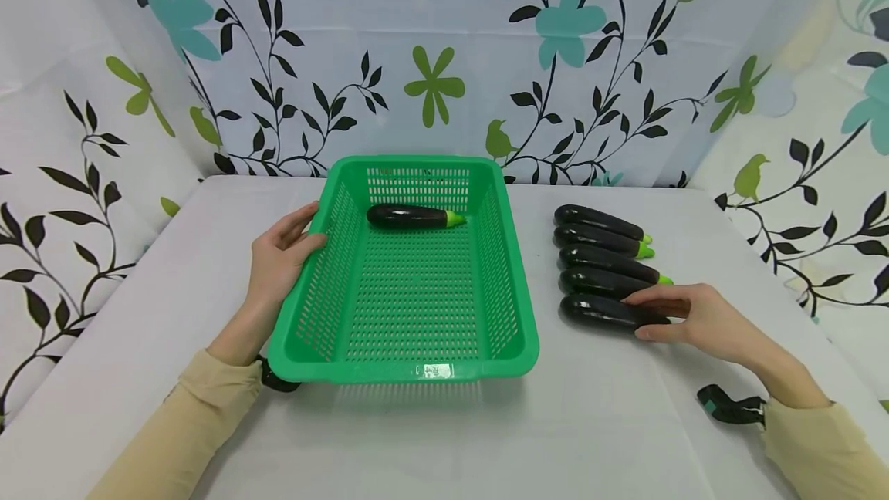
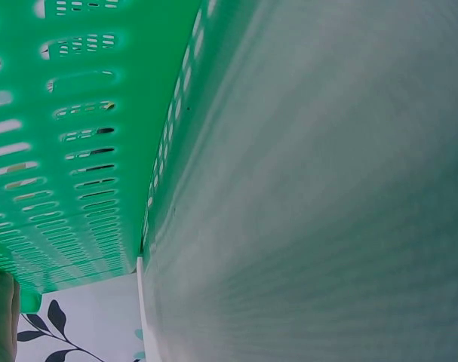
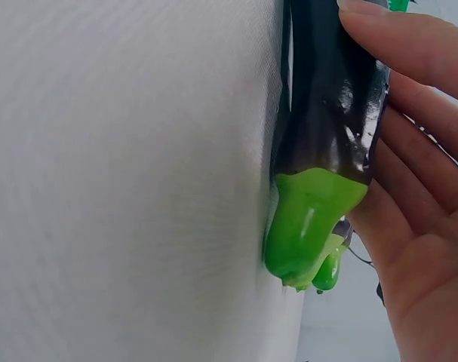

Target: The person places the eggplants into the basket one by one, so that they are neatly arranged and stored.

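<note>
A green plastic basket with slotted walls stands on the white-covered table, and one eggplant lies inside near its far wall. My left hand holds the basket's left rim, and its fingertips show at the lower left of the left wrist view. Right of the basket, several dark eggplants lie side by side in a row, green stem ends to the right. At the near end of that row, my right hand grips the nearest eggplant near its stem end, thumb on the near side and fingers across it.
White cloth covers the table. A floral curtain hangs behind it and along both sides. Black wrist cameras sit below the hands.
</note>
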{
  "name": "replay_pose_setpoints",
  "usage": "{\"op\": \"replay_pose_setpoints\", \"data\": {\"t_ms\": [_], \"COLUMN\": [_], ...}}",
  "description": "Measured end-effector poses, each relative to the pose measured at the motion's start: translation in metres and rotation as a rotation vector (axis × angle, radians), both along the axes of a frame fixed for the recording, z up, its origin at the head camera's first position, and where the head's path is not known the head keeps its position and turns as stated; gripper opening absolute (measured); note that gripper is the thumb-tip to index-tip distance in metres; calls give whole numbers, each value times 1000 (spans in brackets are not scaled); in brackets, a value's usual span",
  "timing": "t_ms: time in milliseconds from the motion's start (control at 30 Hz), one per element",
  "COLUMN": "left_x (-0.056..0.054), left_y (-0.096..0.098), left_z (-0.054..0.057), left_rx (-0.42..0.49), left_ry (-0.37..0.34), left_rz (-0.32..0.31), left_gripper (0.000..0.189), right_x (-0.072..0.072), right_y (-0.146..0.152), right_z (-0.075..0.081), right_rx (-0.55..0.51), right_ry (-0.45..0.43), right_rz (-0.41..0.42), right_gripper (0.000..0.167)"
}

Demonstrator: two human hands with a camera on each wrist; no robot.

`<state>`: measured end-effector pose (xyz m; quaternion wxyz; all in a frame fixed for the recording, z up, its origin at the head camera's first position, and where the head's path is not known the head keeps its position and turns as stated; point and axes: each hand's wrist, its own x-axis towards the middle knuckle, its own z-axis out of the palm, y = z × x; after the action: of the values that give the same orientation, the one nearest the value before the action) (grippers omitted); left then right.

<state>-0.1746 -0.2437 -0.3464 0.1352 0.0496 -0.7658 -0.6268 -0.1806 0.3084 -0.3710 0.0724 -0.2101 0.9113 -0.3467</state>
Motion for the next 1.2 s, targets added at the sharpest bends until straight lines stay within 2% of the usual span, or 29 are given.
{"op": "replay_pose_setpoints", "data": {"t_ms": [333, 633, 900, 1200], "left_x": [0, -1, -1, -2], "left_y": [1, -1, -2, 0], "left_z": [0, 2, 1, 0], "left_rx": [-9, -13, -2, -5], "left_ry": [-4, 2, -7, -2], "left_rz": [-10, 4, 11, 9], "left_gripper": [53, 53, 53, 53], "right_x": [4, -5, -14, -21], "right_y": [-1, -10, -16, -23], "right_z": [4, 26, 40, 53], "right_rx": [-56, -33, -30, 16], "right_ry": [43, 15, 65, 29], "right_rz": [32, 27, 58, 18], "right_gripper": [43, 42, 41, 41]}}
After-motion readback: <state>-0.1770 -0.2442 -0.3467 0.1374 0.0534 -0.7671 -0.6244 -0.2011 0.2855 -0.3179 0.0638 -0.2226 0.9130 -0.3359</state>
